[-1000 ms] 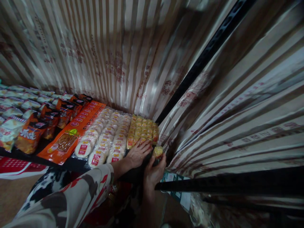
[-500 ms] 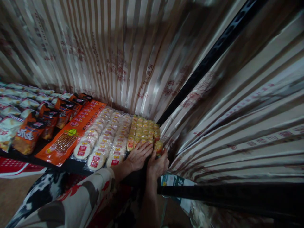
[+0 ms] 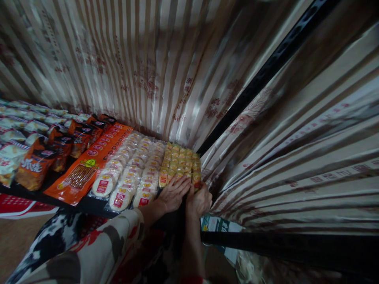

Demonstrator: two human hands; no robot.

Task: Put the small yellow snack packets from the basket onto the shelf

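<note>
On a dark shelf [image 3: 89, 205] lined with snack goods, pale, white-wrapped packets [image 3: 17, 130] crowd the far left edge, with dark orange bags [image 3: 35, 167] standing just beside them. Next lies a long, flat orange pack [image 3: 89, 165] printed with red ovals and a picture of brown sticks, set at a slant toward the striped curtain [image 3: 142, 71] behind. To its right run 3 rows of round white cakes [image 3: 130, 177] in clear wrappers with red labels, overlapping like tiles.

Further right, small yellow packets [image 3: 179, 159] with orange-red trim sit in tight rows that reach back to the corner of the shelf, where a black post [image 3: 266, 67] rises between 2 curtain panels. Each looks glossy and squarish; the print is too small to read.

The left hand [image 3: 173, 193], its patterned sleeve [image 3: 97, 244] trailing below, lies flat with fingers spread over the front row of yellow packets. Touching it on the right, the right hand [image 3: 199, 200] curls around the front packet [image 3: 196, 179] at the row's right end, thumb and fingers pinching its lower part at the shelf's front edge. A printed carton [image 3: 217, 225] shows below the shelf.
</note>
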